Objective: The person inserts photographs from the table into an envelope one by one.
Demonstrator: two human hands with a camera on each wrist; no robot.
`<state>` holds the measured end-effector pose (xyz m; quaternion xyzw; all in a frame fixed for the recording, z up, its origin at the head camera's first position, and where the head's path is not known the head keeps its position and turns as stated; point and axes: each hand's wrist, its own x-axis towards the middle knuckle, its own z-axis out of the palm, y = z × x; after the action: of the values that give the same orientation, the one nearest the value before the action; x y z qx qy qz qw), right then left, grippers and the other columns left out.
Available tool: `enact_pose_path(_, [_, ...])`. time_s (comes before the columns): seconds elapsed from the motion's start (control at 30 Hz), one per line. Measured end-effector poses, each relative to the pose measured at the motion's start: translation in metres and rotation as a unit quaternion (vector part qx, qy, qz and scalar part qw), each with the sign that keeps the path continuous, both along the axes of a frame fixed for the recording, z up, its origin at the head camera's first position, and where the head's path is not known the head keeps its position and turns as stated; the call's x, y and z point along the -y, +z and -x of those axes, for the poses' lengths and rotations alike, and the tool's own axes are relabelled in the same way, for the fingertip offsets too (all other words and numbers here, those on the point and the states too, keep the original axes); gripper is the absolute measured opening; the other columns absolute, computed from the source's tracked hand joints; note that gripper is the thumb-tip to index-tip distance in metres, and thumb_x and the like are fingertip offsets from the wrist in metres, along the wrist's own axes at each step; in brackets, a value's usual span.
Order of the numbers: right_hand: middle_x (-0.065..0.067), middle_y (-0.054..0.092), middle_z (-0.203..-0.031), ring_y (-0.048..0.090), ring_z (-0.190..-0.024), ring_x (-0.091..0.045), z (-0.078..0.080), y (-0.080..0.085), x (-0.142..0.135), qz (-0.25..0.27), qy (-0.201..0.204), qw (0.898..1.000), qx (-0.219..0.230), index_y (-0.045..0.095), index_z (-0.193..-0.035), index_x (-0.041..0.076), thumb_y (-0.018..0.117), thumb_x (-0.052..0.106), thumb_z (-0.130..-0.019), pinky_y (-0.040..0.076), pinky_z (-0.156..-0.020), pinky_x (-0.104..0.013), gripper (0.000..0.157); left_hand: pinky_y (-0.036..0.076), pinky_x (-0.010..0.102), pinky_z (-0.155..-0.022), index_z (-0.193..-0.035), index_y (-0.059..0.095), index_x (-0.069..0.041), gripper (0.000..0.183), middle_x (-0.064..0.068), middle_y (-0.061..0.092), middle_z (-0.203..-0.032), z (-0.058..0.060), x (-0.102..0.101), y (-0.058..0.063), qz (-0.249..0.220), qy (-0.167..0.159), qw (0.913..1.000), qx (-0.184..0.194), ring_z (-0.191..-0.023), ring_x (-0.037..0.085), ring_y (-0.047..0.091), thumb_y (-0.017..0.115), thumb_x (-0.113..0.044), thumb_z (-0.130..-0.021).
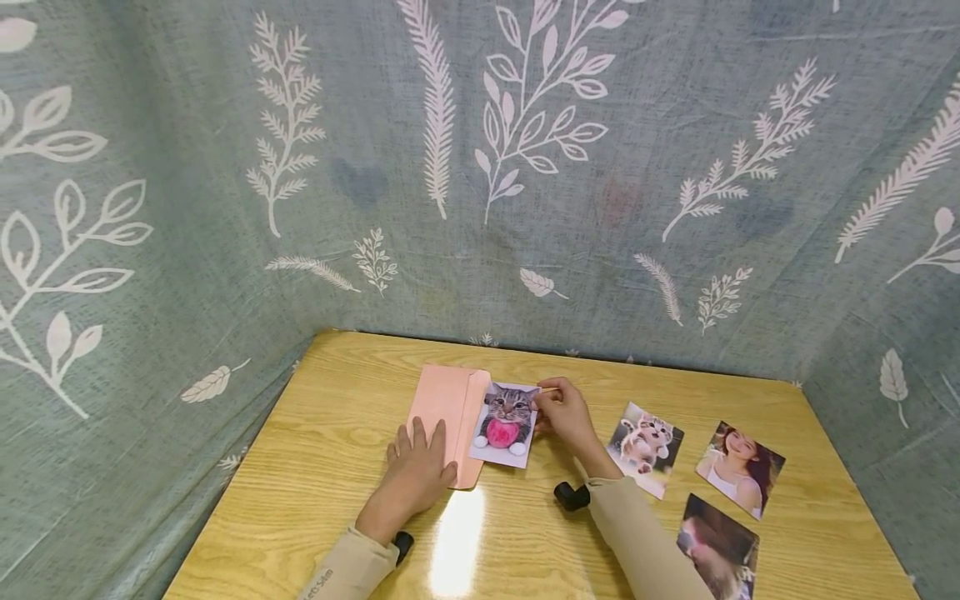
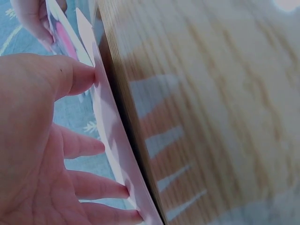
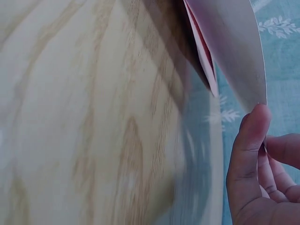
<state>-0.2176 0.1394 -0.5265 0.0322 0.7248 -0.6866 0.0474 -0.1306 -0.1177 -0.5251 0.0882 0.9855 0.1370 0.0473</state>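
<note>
A pink envelope (image 1: 438,398) lies on the table with its flap side towards the right. My left hand (image 1: 420,468) rests on its lower part, fingers spread. In the left wrist view, the thumb and fingertips touch the envelope (image 2: 111,115) along its face. My right hand (image 1: 567,418) pinches the right edge of a photo (image 1: 504,421) of a tabby cat with a round pink thing under its chin. From the right wrist, the photo's pale back (image 3: 236,51) stands tilted above the table, held between thumb and fingers, beside the envelope's gaping mouth (image 3: 206,63).
To the right lie a kitten photo (image 1: 645,450), a photo of a smiling person (image 1: 741,469) and a darker, blurry photo (image 1: 718,546). A leaf-patterned cloth (image 1: 570,208) hangs behind and beside the wooden table (image 1: 315,450).
</note>
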Motion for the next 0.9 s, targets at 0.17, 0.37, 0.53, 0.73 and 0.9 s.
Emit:
enact_pose_path(0.17, [-0.02, 0.062, -0.086, 0.06, -0.06, -0.026, 0.003, 0.0, 0.007, -0.01, 0.006, 1.0, 0.013, 0.05, -0.12, -0.004, 0.058, 0.002, -0.088, 0.051, -0.056, -0.048, 0.033, 0.019, 0.067, -0.094, -0.143, 0.031, -0.005, 0.069, 0.035, 0.022, -0.14, 0.0, 0.0, 0.0, -0.001, 0.001, 1.0, -0.002, -0.126, 0.055, 0.017, 0.053, -0.042, -0.089])
enact_pose_path(0.37, [-0.018, 0.061, -0.085, 0.061, -0.06, -0.025, 0.008, -0.001, 0.017, -0.027, 0.019, 0.999, 0.018, 0.05, -0.119, -0.004, 0.056, 0.003, -0.089, 0.052, -0.056, -0.046, 0.032, 0.021, 0.067, -0.094, -0.142, 0.032, -0.004, 0.069, 0.036, 0.023, -0.139, -0.001, 0.0, 0.001, 0.001, -0.002, 1.0, -0.006, -0.125, 0.056, 0.018, 0.053, -0.042, -0.089])
enact_pose_path(0.53, [-0.017, 0.061, -0.081, 0.061, -0.058, -0.024, 0.011, -0.003, 0.025, -0.042, 0.023, 0.999, 0.016, 0.051, -0.115, -0.002, 0.056, 0.002, -0.089, 0.052, -0.054, -0.043, 0.027, 0.021, 0.067, -0.094, -0.143, 0.031, -0.005, 0.069, 0.035, 0.023, -0.14, -0.001, -0.001, -0.002, 0.006, 0.0, 1.0, -0.006, -0.125, 0.056, 0.018, 0.053, -0.043, -0.089])
enact_pose_path(0.73, [-0.015, 0.061, -0.08, 0.062, -0.058, -0.024, 0.016, -0.009, 0.035, -0.049, 0.036, 0.998, 0.024, 0.051, -0.113, 0.0, 0.055, 0.003, -0.089, 0.052, -0.051, -0.041, 0.025, 0.021, 0.067, -0.094, -0.143, 0.031, -0.006, 0.069, 0.035, 0.023, -0.14, 0.0, 0.0, -0.003, 0.008, 0.001, 0.9999, -0.01, -0.125, 0.056, 0.018, 0.052, -0.043, -0.089])
enact_pose_path(0.9, [-0.015, 0.061, -0.081, 0.061, -0.057, -0.023, 0.018, -0.013, 0.043, -0.052, 0.042, 0.997, 0.029, 0.051, -0.112, 0.001, 0.057, 0.004, -0.089, 0.052, -0.05, -0.04, 0.024, 0.021, 0.067, -0.094, -0.143, 0.03, -0.006, 0.069, 0.035, 0.022, -0.14, 0.0, 0.0, -0.003, 0.01, -0.001, 0.9999, -0.007, -0.126, 0.056, 0.018, 0.052, -0.042, -0.088])
